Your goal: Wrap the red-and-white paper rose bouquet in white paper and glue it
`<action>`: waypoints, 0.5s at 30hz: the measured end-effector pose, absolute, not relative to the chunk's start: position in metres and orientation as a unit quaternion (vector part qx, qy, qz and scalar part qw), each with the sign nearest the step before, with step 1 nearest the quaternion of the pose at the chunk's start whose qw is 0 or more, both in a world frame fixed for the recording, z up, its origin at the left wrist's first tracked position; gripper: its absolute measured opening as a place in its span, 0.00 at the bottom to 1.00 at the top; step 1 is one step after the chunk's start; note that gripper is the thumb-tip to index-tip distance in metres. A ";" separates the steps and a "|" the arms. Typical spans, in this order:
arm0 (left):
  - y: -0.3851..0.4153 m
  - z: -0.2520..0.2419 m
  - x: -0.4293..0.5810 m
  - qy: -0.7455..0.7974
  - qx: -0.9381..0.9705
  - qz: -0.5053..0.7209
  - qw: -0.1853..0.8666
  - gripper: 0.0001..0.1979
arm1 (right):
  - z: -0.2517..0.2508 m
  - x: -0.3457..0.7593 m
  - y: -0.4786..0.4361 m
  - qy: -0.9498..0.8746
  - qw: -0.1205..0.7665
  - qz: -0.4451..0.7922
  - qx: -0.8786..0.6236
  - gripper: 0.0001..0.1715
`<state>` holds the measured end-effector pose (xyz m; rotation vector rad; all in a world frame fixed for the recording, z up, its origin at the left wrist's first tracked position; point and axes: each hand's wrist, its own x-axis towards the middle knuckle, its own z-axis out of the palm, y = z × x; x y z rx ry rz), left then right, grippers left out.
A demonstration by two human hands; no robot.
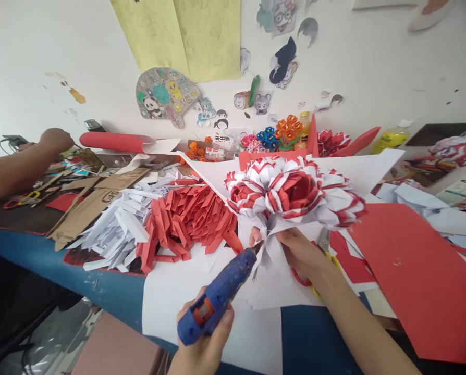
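My left hand (205,333) is wrapped round a blue hot glue gun (223,291), whose nozzle points up and right to the gathered white paper. My right hand (295,247) grips the narrow neck of a paper flower bouquet (291,190), red and white folded blooms backed by white wrapping paper (358,169). The nozzle tip meets or nearly meets the gathered paper; I cannot tell which. Behind my right wrist, scissors with red and yellow handles (317,291) are partly hidden. A large white sheet (178,302) lies beneath my hands.
Folded white strips (115,229) and red paper pieces (194,216) are heaped left of the bouquet. Red card (424,271) lies at right. Small paper flowers (268,138) and a bottle (391,136) stand along the wall. Another person's arm (25,164) reaches in at far left.
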<state>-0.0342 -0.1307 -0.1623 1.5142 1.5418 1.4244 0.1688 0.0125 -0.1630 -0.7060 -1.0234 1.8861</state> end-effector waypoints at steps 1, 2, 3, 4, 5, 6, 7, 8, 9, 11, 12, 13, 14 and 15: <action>-0.130 -0.160 -0.033 0.574 0.567 0.525 0.272 0.17 | -0.167 0.169 0.012 -0.405 0.424 0.756 -0.290 0.28; -0.129 -0.159 -0.032 0.576 0.571 0.519 0.270 0.17 | -0.171 0.170 0.012 -0.402 0.419 0.757 -0.299 0.29; -0.128 -0.157 -0.031 0.579 0.576 0.513 0.264 0.17 | -0.175 0.172 0.012 -0.400 0.414 0.756 -0.311 0.29; -0.127 -0.156 -0.031 0.583 0.582 0.506 0.256 0.18 | -0.179 0.173 0.012 -0.399 0.412 0.752 -0.325 0.28; -0.127 -0.156 -0.030 0.587 0.588 0.499 0.246 0.18 | -0.183 0.175 0.011 -0.398 0.412 0.747 -0.338 0.27; -0.126 -0.155 -0.030 0.590 0.596 0.491 0.236 0.17 | -0.187 0.177 0.011 -0.394 0.416 0.740 -0.352 0.26; -0.126 -0.155 -0.030 0.592 0.603 0.483 0.226 0.17 | -0.190 0.179 0.011 -0.389 0.420 0.734 -0.365 0.24; -0.126 -0.156 -0.030 0.595 0.611 0.476 0.216 0.16 | -0.192 0.180 0.011 -0.384 0.423 0.731 -0.375 0.23; -0.126 -0.156 -0.029 0.598 0.617 0.470 0.203 0.16 | -0.194 0.180 0.011 -0.379 0.424 0.729 -0.381 0.22; -0.126 -0.157 -0.029 0.603 0.624 0.464 0.177 0.15 | -0.194 0.180 0.010 -0.379 0.420 0.730 -0.383 0.20; -0.125 -0.157 -0.028 0.604 0.628 0.462 0.165 0.15 | -0.193 0.180 0.010 -0.384 0.417 0.731 -0.379 0.19; -0.125 -0.157 -0.028 0.604 0.632 0.461 0.154 0.15 | -0.192 0.180 0.010 -0.391 0.414 0.733 -0.372 0.18; -0.125 -0.157 -0.028 0.603 0.637 0.459 0.144 0.15 | -0.191 0.179 0.010 -0.398 0.414 0.733 -0.364 0.18; -0.125 -0.157 -0.028 0.601 0.643 0.456 0.134 0.15 | -0.191 0.179 0.010 -0.405 0.414 0.733 -0.356 0.17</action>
